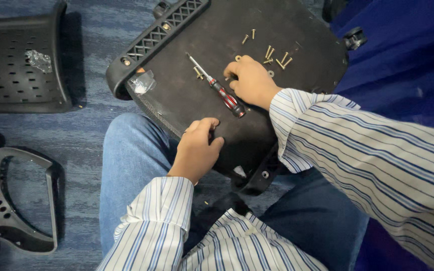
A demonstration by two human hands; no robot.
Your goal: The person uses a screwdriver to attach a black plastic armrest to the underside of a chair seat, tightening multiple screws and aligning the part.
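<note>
Head view shows the black chair seat base (272, 30) upside down across your lap, a broad, stiff panel that looks fairly heavy, so your left hand (197, 148) curls its fingers over the near edge to steady it. The red-handled screwdriver (217, 86) lies loose on the base. Your right hand (251, 80) pinches among small, hard brass screws (277, 57); these roll easily, so pick them by the head.

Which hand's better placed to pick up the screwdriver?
Right hand: it lies against the screwdriver among the screws. Left hand sits nearer the seat base edge, farther from the handle.
</note>
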